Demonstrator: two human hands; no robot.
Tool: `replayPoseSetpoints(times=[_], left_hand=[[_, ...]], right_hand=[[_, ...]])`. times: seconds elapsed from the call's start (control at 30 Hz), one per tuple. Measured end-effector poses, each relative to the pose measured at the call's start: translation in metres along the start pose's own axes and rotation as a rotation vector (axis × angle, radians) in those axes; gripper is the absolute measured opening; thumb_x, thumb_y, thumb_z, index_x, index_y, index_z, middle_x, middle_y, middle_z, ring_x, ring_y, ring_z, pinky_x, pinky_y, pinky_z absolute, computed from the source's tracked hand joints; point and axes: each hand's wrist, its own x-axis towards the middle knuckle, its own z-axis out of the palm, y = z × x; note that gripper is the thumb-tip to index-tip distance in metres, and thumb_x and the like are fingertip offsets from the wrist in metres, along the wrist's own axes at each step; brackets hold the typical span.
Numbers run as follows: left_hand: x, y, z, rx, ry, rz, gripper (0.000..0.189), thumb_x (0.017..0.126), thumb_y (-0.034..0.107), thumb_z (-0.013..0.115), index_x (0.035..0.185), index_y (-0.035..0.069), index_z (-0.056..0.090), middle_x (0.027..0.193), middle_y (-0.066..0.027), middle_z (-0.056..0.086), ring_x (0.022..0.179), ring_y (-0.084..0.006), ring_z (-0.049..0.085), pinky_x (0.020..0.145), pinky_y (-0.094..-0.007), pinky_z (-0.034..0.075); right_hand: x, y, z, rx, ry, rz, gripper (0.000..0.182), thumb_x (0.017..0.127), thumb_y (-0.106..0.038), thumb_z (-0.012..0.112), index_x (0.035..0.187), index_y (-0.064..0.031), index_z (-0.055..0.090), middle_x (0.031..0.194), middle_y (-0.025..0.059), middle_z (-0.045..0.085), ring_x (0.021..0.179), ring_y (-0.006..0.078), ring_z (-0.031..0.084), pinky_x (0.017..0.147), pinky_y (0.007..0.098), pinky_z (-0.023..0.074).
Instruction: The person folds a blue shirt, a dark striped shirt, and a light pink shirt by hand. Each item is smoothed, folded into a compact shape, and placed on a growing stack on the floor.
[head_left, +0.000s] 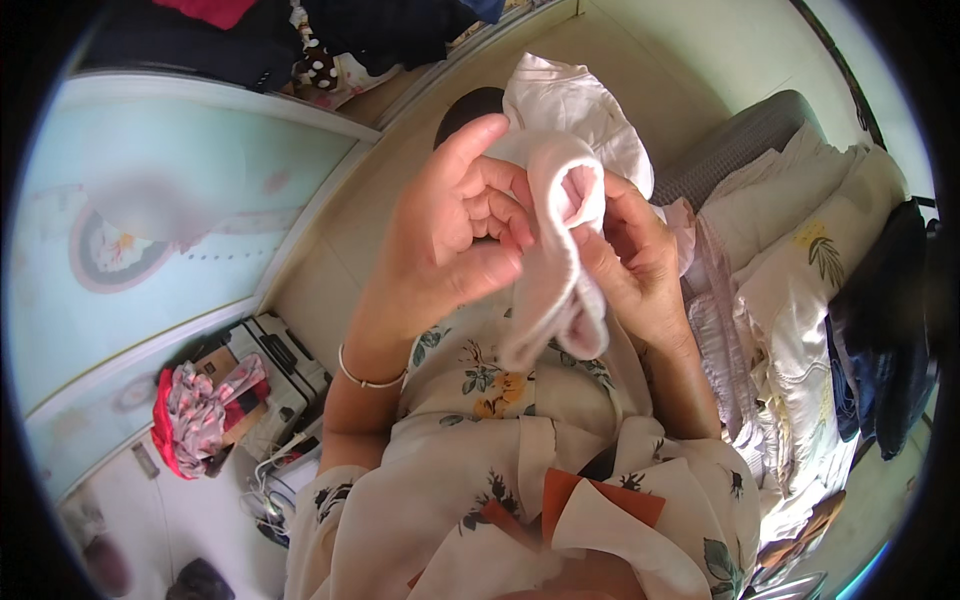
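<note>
A pale pink fabric piece (551, 255), perhaps a sock, hangs in front of my body with its rolled opening facing up. My right hand (641, 259) pinches it near the opening between thumb and fingers. Just to its left, my left hand (465, 225) has its thumb and index finger apart and the other fingers curled; its fingertips are close to the fabric, with no clear grip on it. Beyond the hands lies a white cloth (581, 105), partly hidden behind the pink fabric.
Folded light garments (787, 285) and dark clothing (885, 322) lie along the right, by a grey textured cushion (742, 142). A patterned sliding door (150, 225) stands left. Below it are a black-and-silver case (277, 360), a floral cloth (199, 420) and cables (262, 487). Dark clothes (375, 30) hang top left.
</note>
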Motion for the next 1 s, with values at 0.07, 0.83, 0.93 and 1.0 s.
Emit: replayPoseSetpoints(times=[0.07, 0.83, 0.93, 1.0], left_hand=[[0.0, -0.005, 0.007, 0.19, 0.024, 0.098, 0.077, 0.075, 0.018, 0.078, 0.137, -0.003, 0.038, 0.107, -0.0119, 0.054, 0.086, -0.0144, 0.055, 0.071, -0.0254, 0.047], [-0.01, -0.002, 0.011, 0.193, 0.361, 0.021, 0.024, 0.095, 0.022, 0.058, 0.092, -0.001, 0.063, 0.08, 0.002, 0.059, 0.071, -0.0026, 0.049, 0.062, -0.0181, 0.039], [-0.012, -0.002, 0.008, 0.23, 0.341, 0.046, 0.023, 0.095, 0.021, 0.058, 0.092, -0.002, 0.064, 0.08, 0.0016, 0.06, 0.071, -0.0028, 0.05, 0.062, -0.0182, 0.04], [-0.014, 0.0, 0.01, 0.244, 0.337, 0.046, 0.023, 0.095, 0.02, 0.058, 0.093, -0.002, 0.064, 0.08, 0.0012, 0.061, 0.071, -0.0029, 0.051, 0.063, -0.018, 0.04]], right_hand=[[0.0, -0.002, -0.002, 0.028, -0.039, 0.029, 0.041, 0.094, -0.012, 0.058, 0.13, 0.003, 0.047, 0.108, 0.0113, 0.064, 0.097, 0.0153, 0.062, 0.085, 0.0292, 0.0498], [0.008, -0.027, -0.004, 0.261, -0.036, 0.102, 0.022, 0.083, -0.004, 0.071, 0.104, 0.0021, 0.065, 0.089, 0.0016, 0.067, 0.078, 0.0044, 0.058, 0.07, 0.0196, 0.0482], [0.006, -0.029, -0.004, 0.244, -0.039, 0.139, 0.021, 0.083, -0.003, 0.071, 0.103, 0.0028, 0.066, 0.09, 0.0021, 0.067, 0.078, 0.0048, 0.058, 0.069, 0.0193, 0.0485], [0.005, -0.031, -0.003, 0.238, -0.025, 0.16, 0.021, 0.083, -0.003, 0.071, 0.102, 0.0032, 0.066, 0.09, 0.0022, 0.067, 0.078, 0.0048, 0.058, 0.069, 0.0191, 0.0486]])
